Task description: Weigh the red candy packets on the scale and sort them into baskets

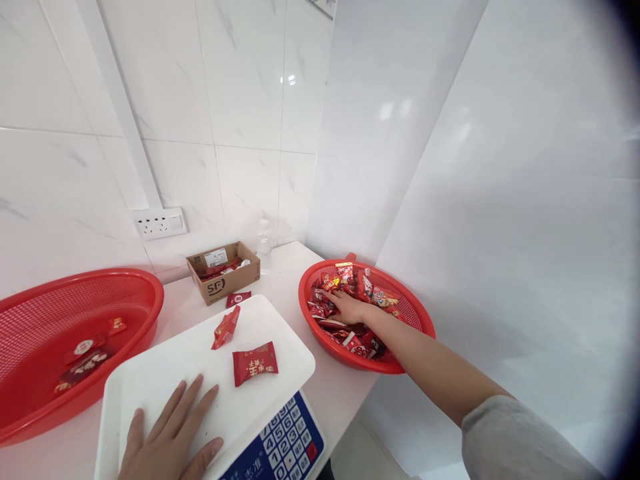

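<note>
My left hand (173,433) lies flat with spread fingers on the white tray of a digital scale (165,357). Two red snack packets rest on that tray: a flat one (255,364) near its front edge and a crumpled one (226,327) farther back. Over to the right, my right hand (347,308) reaches into a red plastic basket (417,313) full of small wrapped snacks (356,343). Its fingers are stretched out on top of the packets, and the fingertips partly sink among them.
At left stands a larger red basket (150,300) with a few packets at its bottom. A cardboard box (225,283) holding packets, a clear bottle (264,240) and another red packet (239,299) are behind the scale. Walls close in the table's back and right.
</note>
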Available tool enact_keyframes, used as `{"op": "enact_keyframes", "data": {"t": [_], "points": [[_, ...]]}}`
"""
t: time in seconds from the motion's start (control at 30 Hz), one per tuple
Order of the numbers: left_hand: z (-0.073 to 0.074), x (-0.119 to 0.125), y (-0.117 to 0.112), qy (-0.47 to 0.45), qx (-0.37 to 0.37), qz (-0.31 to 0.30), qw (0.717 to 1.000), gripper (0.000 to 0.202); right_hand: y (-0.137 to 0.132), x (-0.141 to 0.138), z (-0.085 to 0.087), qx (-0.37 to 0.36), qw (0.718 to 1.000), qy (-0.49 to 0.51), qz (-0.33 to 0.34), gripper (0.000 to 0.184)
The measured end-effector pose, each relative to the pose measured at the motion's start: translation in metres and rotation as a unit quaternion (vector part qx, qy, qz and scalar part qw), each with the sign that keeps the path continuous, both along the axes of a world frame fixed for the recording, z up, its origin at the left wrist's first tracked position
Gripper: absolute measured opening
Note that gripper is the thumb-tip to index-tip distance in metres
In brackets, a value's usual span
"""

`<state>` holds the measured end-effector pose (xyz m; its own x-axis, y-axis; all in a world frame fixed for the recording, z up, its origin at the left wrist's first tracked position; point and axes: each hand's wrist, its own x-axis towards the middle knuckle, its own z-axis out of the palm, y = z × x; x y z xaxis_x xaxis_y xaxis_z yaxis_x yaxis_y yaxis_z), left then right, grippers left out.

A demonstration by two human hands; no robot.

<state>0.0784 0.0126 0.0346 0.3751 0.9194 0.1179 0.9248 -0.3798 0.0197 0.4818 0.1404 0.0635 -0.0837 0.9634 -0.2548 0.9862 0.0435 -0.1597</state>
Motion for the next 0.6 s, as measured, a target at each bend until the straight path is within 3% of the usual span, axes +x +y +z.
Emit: {"op": "enact_keyframes", "data": {"t": [0.17, 0.27, 0.4, 0.6], "points": [[-0.001, -0.001, 0.000, -0.007, 0.004, -0.002, 1.000, 0.048, -0.001, -0.005, -0.006, 0.033, 0.999, -0.016, 0.003, 0.041], [-0.003, -0.003, 0.001, -0.013, -0.010, 0.000, 1.000, 0.049, -0.001, -0.005, -0.002, 0.060, 0.998, -0.018, 0.001, 0.031], [-0.005, -0.005, 0.003, -0.010, -0.014, -0.002, 1.000, 0.050, -0.001, -0.001, 0.009, 0.128, 0.991, -0.002, -0.036, 0.030], [-0.008, -0.006, 0.003, -0.031, -0.023, -0.006, 0.999, 0.051, -0.004, 0.009, 0.021, 0.225, 0.963, 0.036, -0.145, 0.041]]}}
